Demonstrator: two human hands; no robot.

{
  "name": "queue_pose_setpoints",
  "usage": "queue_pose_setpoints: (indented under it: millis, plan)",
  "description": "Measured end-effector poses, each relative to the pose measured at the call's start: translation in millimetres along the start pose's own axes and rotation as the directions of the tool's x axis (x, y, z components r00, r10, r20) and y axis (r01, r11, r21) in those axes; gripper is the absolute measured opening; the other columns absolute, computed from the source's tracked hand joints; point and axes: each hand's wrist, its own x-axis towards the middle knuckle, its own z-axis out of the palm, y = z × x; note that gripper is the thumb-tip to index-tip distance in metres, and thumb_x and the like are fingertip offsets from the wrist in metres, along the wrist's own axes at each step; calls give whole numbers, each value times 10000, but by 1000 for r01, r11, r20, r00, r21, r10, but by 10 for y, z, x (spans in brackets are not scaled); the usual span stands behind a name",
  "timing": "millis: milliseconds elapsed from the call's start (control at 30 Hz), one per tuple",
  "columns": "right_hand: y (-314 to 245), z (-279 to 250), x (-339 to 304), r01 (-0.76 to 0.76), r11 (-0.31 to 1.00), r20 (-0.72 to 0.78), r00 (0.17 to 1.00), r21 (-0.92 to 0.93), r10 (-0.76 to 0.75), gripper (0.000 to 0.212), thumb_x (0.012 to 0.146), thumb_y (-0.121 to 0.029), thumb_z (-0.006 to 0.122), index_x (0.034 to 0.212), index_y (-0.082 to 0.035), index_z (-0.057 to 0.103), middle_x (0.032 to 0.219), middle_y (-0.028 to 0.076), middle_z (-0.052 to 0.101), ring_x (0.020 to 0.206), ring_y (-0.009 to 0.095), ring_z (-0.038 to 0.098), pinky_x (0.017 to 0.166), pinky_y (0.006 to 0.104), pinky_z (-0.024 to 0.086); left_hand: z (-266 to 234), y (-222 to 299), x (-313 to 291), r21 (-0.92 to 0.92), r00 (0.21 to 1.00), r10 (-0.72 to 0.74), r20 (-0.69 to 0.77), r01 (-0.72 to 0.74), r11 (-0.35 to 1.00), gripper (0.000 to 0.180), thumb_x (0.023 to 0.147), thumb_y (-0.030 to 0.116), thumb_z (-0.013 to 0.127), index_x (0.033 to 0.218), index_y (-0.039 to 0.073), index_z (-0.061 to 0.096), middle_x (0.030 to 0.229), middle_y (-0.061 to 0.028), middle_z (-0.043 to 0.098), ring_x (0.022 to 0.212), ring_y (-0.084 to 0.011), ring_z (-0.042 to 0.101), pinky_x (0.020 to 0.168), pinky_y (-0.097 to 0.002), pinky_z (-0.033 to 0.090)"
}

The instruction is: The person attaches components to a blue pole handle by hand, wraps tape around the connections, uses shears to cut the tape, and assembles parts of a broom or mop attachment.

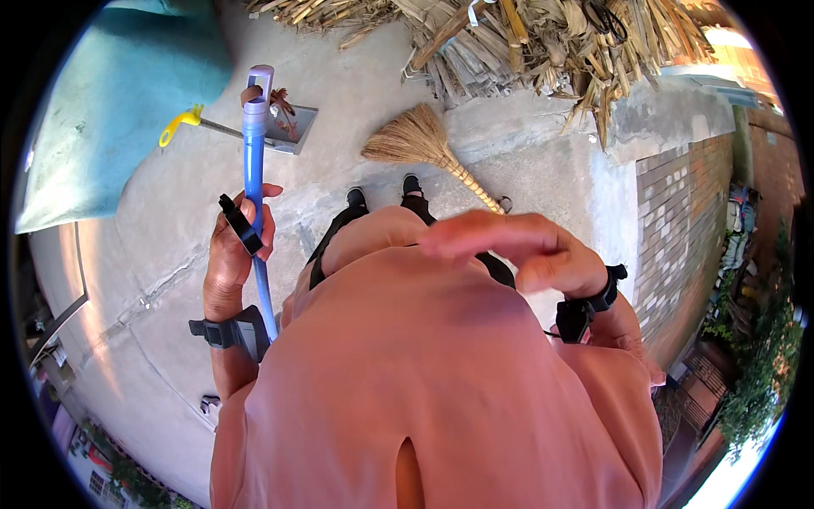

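My left hand (227, 259) is wrapped round a long blue pole (253, 161) held upright at my left side. The pole's top ends in a purple loop, and its lower end disappears beside my pink top. In front of my body is my right hand (534, 246), with fingers stretched out and nothing in it; it is slightly blurred. Beyond it on the floor lies a straw broom (415, 140) with a bound handle. A grey dustpan (301, 127) with a yellow grip (176, 127) rests behind the pole, with reddish-brown dry scraps in it.
A heap of dry stalks and husks (551, 51) lies along the far side on a low concrete ledge (670, 119). Turquoise sheeting (119, 93) covers the far left. A tiled wall (678, 237) and plants (759, 339) stand at the right.
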Motion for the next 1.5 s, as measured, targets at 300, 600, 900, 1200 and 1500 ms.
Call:
queue_pose_setpoints:
  millis: [300,600,900,1200,1500]
  plan:
    - [418,-155,-181,-397,512,-397,910,-761,116,326,806,-213,661,1064,-30,585,1012,133,612,854,288,602,718,353,480,-222,-49,23,42,999,-35,-17,36,998,617,857,529,506,1102,-36,533,540,11,461,420,-66,391,412,-209,293]
    - [687,28,-316,-600,714,-632,720,-360,287,255,851,-72,603,1098,-14,576,910,93,634,830,128,595,709,257,478,-371,-69,113,66,993,-92,73,87,994,575,873,498,498,1110,-25,536,551,19,459,440,-51,385,419,-202,285]
    - [786,124,-249,-627,718,-632,696,-302,341,287,854,-80,605,1131,-22,559,944,89,630,880,130,586,746,266,485,-451,-1,138,94,984,-116,136,103,990,551,861,488,519,1109,-3,550,564,31,458,488,-44,384,459,-196,291]
    - [361,73,513,-391,754,-456,879,-528,137,313,847,-93,627,1147,-48,549,959,78,628,865,122,599,758,264,498,-231,97,182,164,972,-158,174,130,978,563,819,512,545,1048,-1,586,552,39,451,507,-47,380,485,-208,282]
    - [206,151,1031,-215,968,-412,900,-130,145,371,868,-315,600,1100,-27,569,908,55,624,733,109,628,567,203,458,125,52,276,196,894,-262,364,202,960,331,876,242,554,1110,11,587,740,15,548,643,-53,471,555,-208,390]
